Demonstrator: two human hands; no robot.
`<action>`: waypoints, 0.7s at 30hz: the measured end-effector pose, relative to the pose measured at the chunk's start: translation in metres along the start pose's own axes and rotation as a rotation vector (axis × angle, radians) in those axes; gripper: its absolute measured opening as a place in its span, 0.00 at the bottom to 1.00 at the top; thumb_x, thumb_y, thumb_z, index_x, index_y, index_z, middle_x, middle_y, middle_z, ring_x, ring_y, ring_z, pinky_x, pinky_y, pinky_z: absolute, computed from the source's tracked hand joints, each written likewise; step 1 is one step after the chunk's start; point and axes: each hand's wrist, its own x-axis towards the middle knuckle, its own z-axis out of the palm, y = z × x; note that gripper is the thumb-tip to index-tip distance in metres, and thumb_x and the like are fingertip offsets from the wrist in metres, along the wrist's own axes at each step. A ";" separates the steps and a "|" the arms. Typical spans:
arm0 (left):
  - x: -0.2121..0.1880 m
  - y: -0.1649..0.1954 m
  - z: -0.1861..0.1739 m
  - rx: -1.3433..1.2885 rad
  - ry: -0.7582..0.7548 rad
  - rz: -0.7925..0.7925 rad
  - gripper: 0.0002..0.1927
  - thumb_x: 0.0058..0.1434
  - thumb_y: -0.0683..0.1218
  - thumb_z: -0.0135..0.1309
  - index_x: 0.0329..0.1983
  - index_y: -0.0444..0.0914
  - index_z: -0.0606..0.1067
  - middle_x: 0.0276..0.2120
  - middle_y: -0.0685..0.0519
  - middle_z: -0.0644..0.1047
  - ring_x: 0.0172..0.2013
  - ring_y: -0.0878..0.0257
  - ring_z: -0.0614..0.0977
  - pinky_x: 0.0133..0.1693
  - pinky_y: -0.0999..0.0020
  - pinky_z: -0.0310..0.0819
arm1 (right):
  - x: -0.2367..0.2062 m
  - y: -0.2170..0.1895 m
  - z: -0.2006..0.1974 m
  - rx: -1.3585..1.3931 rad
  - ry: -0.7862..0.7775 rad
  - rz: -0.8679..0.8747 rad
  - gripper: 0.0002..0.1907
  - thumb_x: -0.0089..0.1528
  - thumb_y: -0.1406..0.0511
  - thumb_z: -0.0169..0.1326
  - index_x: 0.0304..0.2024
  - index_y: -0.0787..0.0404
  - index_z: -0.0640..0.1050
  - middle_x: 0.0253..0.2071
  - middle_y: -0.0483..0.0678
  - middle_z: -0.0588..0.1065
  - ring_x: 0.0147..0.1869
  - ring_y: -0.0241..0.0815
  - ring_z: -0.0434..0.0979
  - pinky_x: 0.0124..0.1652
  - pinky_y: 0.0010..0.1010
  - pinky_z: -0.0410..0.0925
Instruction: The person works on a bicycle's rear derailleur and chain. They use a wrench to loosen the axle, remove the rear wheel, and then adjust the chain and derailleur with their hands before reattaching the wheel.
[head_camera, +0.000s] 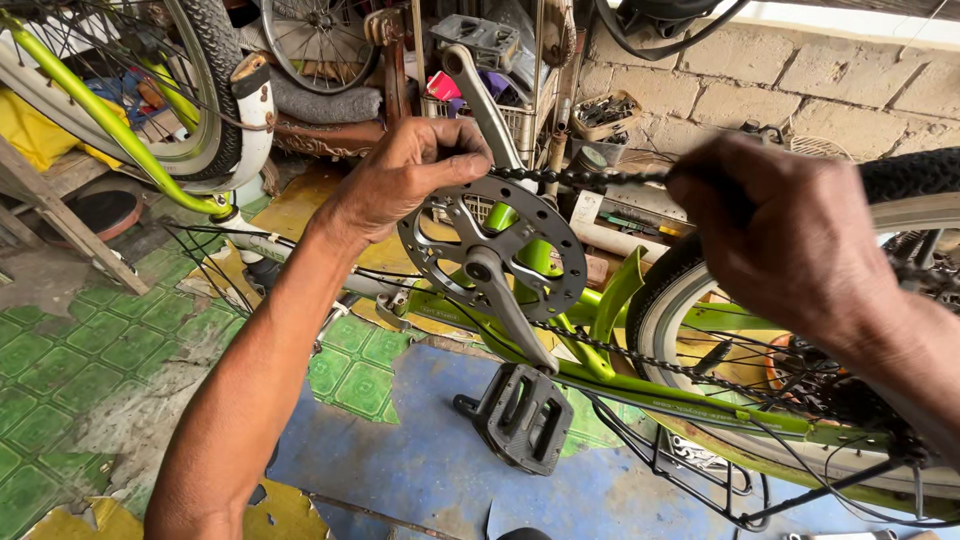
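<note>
Now left hand (405, 170) fingers pinching the chain (580, 177) at the gear wheel's (492, 250) top edge, right hand (780, 235) fingers pinching the chain too, open blue floor (420, 470) below the pedal (520, 418).

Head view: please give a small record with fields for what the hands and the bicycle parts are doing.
left hand: grips the top of the chainring, where the chain meets it
right hand: pinches the chain, stretched level between the hands
bicycle frame: green, upside down
crank arm: points down to the black pedal
rear wheel: at right, behind the right hand
floor: green tiles, worn
</note>
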 end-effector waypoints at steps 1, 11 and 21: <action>0.001 -0.001 0.000 -0.044 -0.010 -0.001 0.08 0.67 0.46 0.58 0.42 0.36 0.78 0.35 0.61 0.75 0.38 0.75 0.73 0.43 0.75 0.66 | 0.000 -0.002 -0.003 0.016 0.056 -0.040 0.07 0.69 0.69 0.54 0.42 0.69 0.80 0.30 0.57 0.79 0.26 0.40 0.79 0.24 0.32 0.72; -0.027 -0.038 0.001 -0.225 0.309 0.177 0.05 0.74 0.43 0.53 0.40 0.40 0.75 0.32 0.62 0.69 0.35 0.74 0.66 0.40 0.77 0.58 | 0.004 -0.024 0.033 -0.013 -0.121 -0.156 0.08 0.66 0.66 0.53 0.38 0.64 0.81 0.25 0.51 0.78 0.19 0.41 0.75 0.19 0.34 0.69; -0.062 -0.084 0.012 -0.416 0.617 0.281 0.01 0.68 0.40 0.55 0.41 0.37 0.75 0.35 0.58 0.75 0.37 0.70 0.72 0.43 0.73 0.65 | 0.003 -0.041 0.057 -0.180 -0.347 -0.072 0.10 0.70 0.63 0.48 0.47 0.64 0.73 0.25 0.49 0.74 0.15 0.39 0.69 0.16 0.36 0.63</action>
